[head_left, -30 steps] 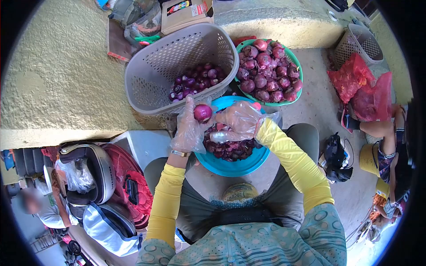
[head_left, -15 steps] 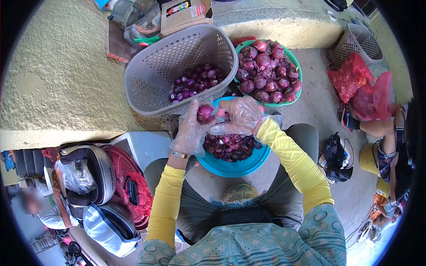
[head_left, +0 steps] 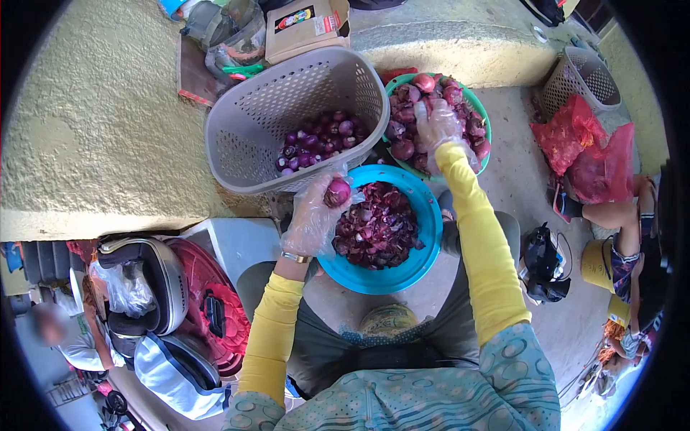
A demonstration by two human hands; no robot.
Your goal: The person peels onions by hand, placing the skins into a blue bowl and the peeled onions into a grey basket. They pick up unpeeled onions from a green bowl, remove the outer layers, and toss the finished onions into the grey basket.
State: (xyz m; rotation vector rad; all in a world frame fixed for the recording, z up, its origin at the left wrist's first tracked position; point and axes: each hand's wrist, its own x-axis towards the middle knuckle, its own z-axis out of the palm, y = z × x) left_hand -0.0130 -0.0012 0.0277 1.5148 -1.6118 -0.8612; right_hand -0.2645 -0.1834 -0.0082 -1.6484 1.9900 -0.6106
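Note:
A red onion (head_left: 337,192) sits in the gloved fingers of my left hand (head_left: 310,215), which is closed on it above the left rim of a blue basin (head_left: 429,241). Dark red onion skins (head_left: 379,226) fill much of that basin. My right hand (head_left: 440,128), also in a clear plastic glove, reaches onto the unpeeled red onions (head_left: 403,149) in a green basin (head_left: 488,141). Its fingers look stretched out over the onions; their undersides are hidden. Peeled purple onions (head_left: 316,142) lie in a grey perforated basket (head_left: 248,136) beyond my left hand.
A raised concrete ledge (head_left: 460,57) runs behind the containers. On the right are red mesh bags (head_left: 575,136), another basket (head_left: 582,82) and a seated person's leg (head_left: 611,215). To the left stand a white box (head_left: 241,244) and bags (head_left: 176,366); another person is farther off.
My right hand has left the onion in my left hand and moved up and right to the green basin. My left hand still holds its onion and has shifted slightly.

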